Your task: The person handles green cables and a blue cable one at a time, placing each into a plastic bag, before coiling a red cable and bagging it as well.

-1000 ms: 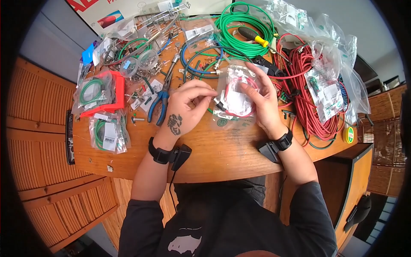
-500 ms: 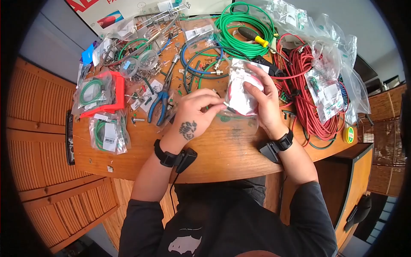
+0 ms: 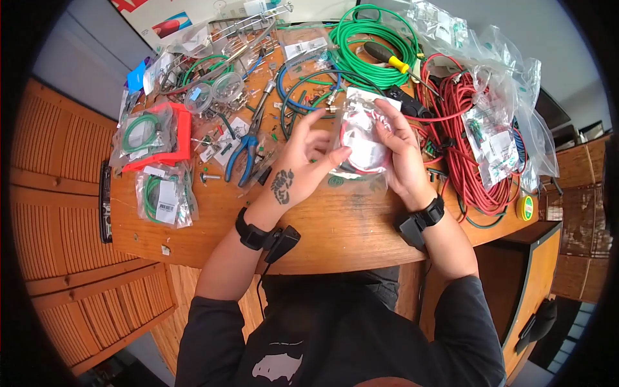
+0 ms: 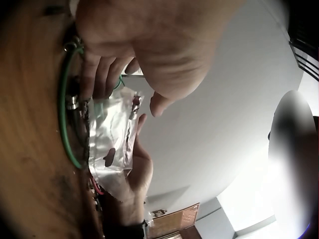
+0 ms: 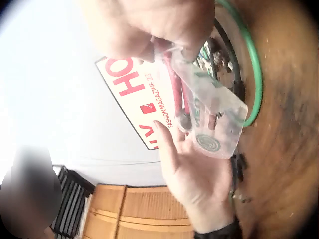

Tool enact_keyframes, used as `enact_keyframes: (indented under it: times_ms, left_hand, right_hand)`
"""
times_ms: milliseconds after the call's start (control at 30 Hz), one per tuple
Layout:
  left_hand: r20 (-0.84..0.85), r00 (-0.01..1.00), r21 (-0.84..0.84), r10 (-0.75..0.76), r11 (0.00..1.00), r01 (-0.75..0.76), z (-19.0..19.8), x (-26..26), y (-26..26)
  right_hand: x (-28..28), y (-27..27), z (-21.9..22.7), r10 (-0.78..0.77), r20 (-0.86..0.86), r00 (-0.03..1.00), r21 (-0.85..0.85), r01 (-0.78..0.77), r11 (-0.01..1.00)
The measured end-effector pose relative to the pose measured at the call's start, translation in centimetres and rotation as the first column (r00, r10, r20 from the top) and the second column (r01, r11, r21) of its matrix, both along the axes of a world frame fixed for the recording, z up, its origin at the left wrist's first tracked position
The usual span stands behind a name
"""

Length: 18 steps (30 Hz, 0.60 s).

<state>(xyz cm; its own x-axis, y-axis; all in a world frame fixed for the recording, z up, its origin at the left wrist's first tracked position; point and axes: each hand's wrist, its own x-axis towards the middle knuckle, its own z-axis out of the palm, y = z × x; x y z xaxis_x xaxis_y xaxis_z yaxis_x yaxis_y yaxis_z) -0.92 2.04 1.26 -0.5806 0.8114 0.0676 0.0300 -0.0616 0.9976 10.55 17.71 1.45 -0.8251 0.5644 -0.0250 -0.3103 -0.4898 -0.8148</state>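
Note:
A clear plastic bag [image 3: 364,138] with a coiled red cable [image 5: 178,92] inside is held up over the desk, its face shiny with glare. My right hand [image 3: 405,151] grips it by the right side, thumb on the near face and fingers behind. At the bag's left side is my left hand [image 3: 298,158], fingers spread apart and thumb tip overlapping the bag's edge in the head view. In the right wrist view the left palm [image 5: 202,169] faces the bag's printed lower flap. Blue-handled pliers [image 3: 242,155] lie left of my left hand.
Behind the bag lie a green cable coil [image 3: 348,61] and a yellow-and-black screwdriver [image 3: 387,57]. A red cable bundle [image 3: 474,161] is at the right. Bagged green cables [image 3: 155,197], a red plastic holder [image 3: 182,135] and loose connectors spread over the left side.
My left hand was pinching at the bag's left edge; its fingers have now spread. The bag has tilted up and moved slightly right in my right hand since the first frame.

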Motion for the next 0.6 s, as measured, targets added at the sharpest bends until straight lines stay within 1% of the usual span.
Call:
enact_keyframes:
  times_ms: [33, 67, 100, 167, 200, 233, 300, 367, 433, 467, 500, 533, 567, 600]
  left_hand:
    - [0.163, 0.986, 0.042, -0.038, 0.999, 0.032, -0.1, 0.3, 0.0]
    - [0.200, 0.978, 0.113, -0.052, 0.993, 0.029, 0.1, 0.6, 0.2]
    - [0.196, 0.980, 0.110, -0.033, 0.994, 0.011, 0.1, 0.2, 0.1]
    - [0.396, 0.904, 0.017, -0.160, 0.986, 0.167, -0.2, -0.8, -0.2]
    - [0.426, 0.892, 0.051, -0.154, 0.988, 0.146, -0.1, -0.8, -0.3]
    - [0.422, 0.896, 0.044, -0.137, 0.990, 0.131, -0.1, -1.2, -0.5]
    - [0.400, 0.891, 0.067, -0.214, 0.977, 0.205, -0.2, -2.2, -0.8]
    - [0.319, 0.928, 0.056, -0.192, 0.981, 0.184, 0.3, -3.3, -1.2]
    - [0.314, 0.949, 0.102, -0.040, 0.995, 0.008, 2.0, -4.1, -2.4]
    - [0.225, 0.972, 0.101, 0.062, 0.991, -0.087, 3.1, -4.8, -3.4]
    - [0.242, 0.935, 0.141, 0.259, 0.944, -0.298, 4.1, -5.1, -4.5]
    - [0.277, 0.893, 0.231, 0.356, 0.877, -0.421, 5.3, -5.3, -6.0]
    - [0.212, 0.843, 0.287, 0.495, 0.793, -0.538, 6.7, -5.2, -7.7]
    - [0.226, 0.808, 0.307, 0.544, 0.748, -0.589, 6.1, -6.3, -10.8]
  right_hand:
    - [-0.2, -0.3, 0.2, 0.079, -0.039, 0.996, -0.120, -0.083, 0.989]
    - [-0.2, -0.2, -0.7, 0.137, -0.047, 0.989, -0.081, -0.140, 0.987]
    - [-0.2, -0.3, -0.6, 0.155, -0.051, 0.987, -0.083, -0.159, 0.984]
    - [0.1, -1.2, -0.4, 0.276, -0.011, 0.961, 0.066, -0.275, 0.959]
    - [0.3, -1.2, -0.3, 0.302, 0.002, 0.953, 0.168, -0.298, 0.940]
    - [0.2, -1.4, -0.4, 0.317, -0.005, 0.948, 0.164, -0.312, 0.936]
    - [0.1, -1.5, -0.5, 0.334, -0.019, 0.942, 0.131, -0.329, 0.935]
    - [-0.1, -1.1, -0.9, 0.372, -0.045, 0.927, 0.142, -0.363, 0.921]
    - [-0.2, -0.8, -1.1, 0.356, -0.169, 0.919, 0.050, -0.353, 0.934]
    - [-0.2, -0.5, -1.1, 0.345, -0.151, 0.927, 0.062, -0.339, 0.939]
    - [-0.1, -0.2, -1.0, 0.337, -0.148, 0.930, 0.054, -0.332, 0.942]
    - [-0.1, 0.0, -0.8, 0.328, -0.140, 0.934, 0.056, -0.324, 0.944]
    - [0.0, 0.2, -0.7, 0.317, -0.130, 0.939, 0.056, -0.312, 0.948]
    - [0.0, 0.3, -0.8, 0.315, -0.136, 0.939, 0.050, -0.311, 0.949]
